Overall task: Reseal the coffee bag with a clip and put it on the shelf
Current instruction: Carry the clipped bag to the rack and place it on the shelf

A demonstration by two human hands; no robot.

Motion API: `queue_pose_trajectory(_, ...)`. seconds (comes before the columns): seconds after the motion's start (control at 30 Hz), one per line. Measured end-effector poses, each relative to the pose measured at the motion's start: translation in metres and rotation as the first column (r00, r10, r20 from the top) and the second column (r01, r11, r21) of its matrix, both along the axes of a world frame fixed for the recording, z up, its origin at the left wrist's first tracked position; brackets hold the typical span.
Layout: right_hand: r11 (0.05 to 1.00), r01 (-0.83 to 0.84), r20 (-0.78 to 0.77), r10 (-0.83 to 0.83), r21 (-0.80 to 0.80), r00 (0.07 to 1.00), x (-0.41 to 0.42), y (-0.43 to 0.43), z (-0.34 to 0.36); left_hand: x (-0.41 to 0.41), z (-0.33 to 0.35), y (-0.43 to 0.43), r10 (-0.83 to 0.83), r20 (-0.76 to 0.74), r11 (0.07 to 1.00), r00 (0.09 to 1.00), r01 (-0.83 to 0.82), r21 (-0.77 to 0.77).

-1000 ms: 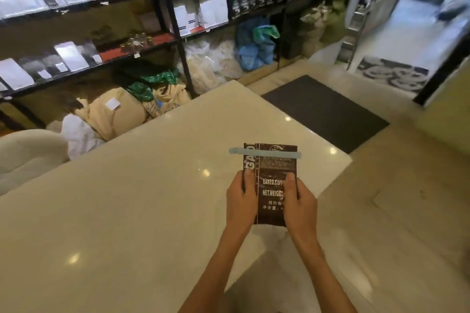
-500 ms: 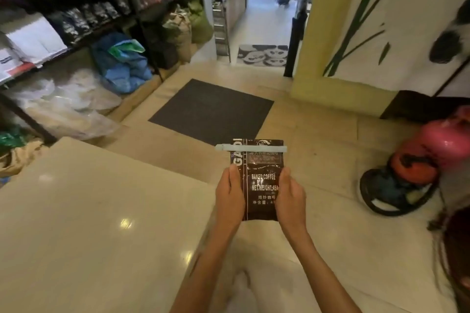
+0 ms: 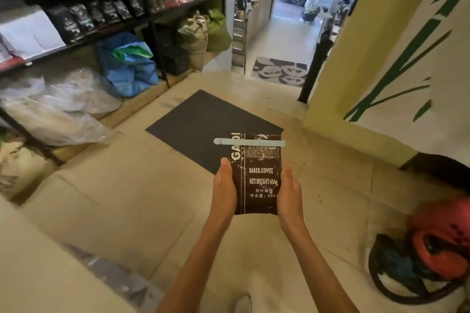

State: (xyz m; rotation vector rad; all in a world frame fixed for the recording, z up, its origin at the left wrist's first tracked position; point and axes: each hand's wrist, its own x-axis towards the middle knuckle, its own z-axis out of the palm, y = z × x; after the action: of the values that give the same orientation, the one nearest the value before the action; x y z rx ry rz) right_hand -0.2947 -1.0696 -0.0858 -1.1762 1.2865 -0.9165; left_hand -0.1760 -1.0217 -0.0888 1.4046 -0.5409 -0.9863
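A dark brown coffee bag [image 3: 259,175] with white lettering is held upright in front of me, above the floor. A long pale blue clip [image 3: 248,142] is clamped across its top and sticks out to the left. My left hand [image 3: 223,185] grips the bag's left edge and my right hand [image 3: 288,187] grips its right edge. The black metal shelf [image 3: 152,15] stands at the upper left, with dark coffee bags [image 3: 96,16] lined up on one level.
The pale table corner [image 3: 38,269] is at the lower left. Sacks and plastic bags [image 3: 127,63] lie under the shelf. A dark floor mat [image 3: 203,122] lies ahead, a doorway with a panda mat [image 3: 279,71] beyond. A red vacuum cleaner [image 3: 437,241] sits at the lower right.
The view has swung right and away from the table. The bag, held in both hands throughout, is now over the floor instead of the table top.
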Motion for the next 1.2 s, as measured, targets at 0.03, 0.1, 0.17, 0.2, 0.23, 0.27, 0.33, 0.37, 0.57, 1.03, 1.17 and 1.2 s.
queue_pose_trajectory(0.03, 1.000, -0.018, 0.004, 0.018, 0.009, 1.000, 0.009, -0.015, 0.001, 0.008, 0.000, -0.013, 0.009, -0.006, 1.000, 1.000, -0.009, 0.001)
queue_pose_trajectory(0.1, 0.997, -0.078, 0.014, 0.078, 0.023, 0.997, 0.028, -0.046, 0.000, 0.028, -0.001, -0.039, 0.037, 0.000, 0.999, 0.999, -0.037, 0.007)
queue_pose_trajectory(0.17, 0.991, -0.120, 0.024, 0.119, 0.051, 0.993, 0.049, -0.077, -0.003, 0.048, -0.003, -0.063, 0.081, 0.009, 0.997, 0.997, -0.081, 0.019)
queue_pose_trajectory(0.2, 0.988, -0.141, 0.023, 0.140, 0.070, 0.990, 0.060, -0.092, -0.005, 0.058, -0.004, -0.074, 0.107, 0.011, 0.994, 0.994, -0.107, 0.027)
queue_pose_trajectory(0.23, 0.982, -0.170, 0.027, 0.168, 0.083, 0.985, 0.071, -0.106, -0.007, 0.067, -0.004, -0.085, 0.131, 0.021, 0.991, 0.991, -0.132, 0.028)
queue_pose_trajectory(0.27, 0.976, -0.194, 0.036, 0.192, 0.094, 0.981, 0.082, -0.119, -0.009, 0.076, -0.006, -0.096, 0.153, 0.035, 0.988, 0.988, -0.154, 0.025)
queue_pose_trajectory(0.33, 0.964, -0.241, 0.038, 0.238, 0.111, 0.971, 0.107, -0.149, -0.012, 0.095, -0.008, -0.119, 0.218, 0.061, 0.975, 0.974, -0.220, 0.033)
queue_pose_trajectory(0.37, 0.959, -0.262, 0.044, 0.259, 0.109, 0.965, 0.120, -0.163, -0.013, 0.105, -0.007, -0.131, 0.249, 0.069, 0.967, 0.966, -0.252, 0.035)
queue_pose_trajectory(0.57, 0.866, -0.490, 0.096, 0.482, 0.098, 0.871, 0.201, -0.240, -0.010, 0.166, -0.004, -0.188, 0.462, 0.085, 0.884, 0.883, -0.466, 0.035)
queue_pose_trajectory(1.03, 0.410, -0.912, 0.100, 0.908, -0.007, 0.407, 0.471, -0.245, -0.002, 0.371, 0.011, -0.159, 0.842, 0.100, 0.535, 0.530, -0.845, -0.024)
queue_pose_trajectory(1.17, 0.343, -0.939, 0.089, 0.936, -0.023, 0.340, 0.565, -0.218, -0.001, 0.448, 0.011, -0.131, 0.885, 0.090, 0.460, 0.457, -0.888, -0.020)
queue_pose_trajectory(1.2, 0.328, -0.945, 0.088, 0.941, -0.012, 0.325, 0.585, -0.212, 0.001, 0.464, 0.012, -0.126, 0.892, 0.077, 0.447, 0.445, -0.895, -0.005)
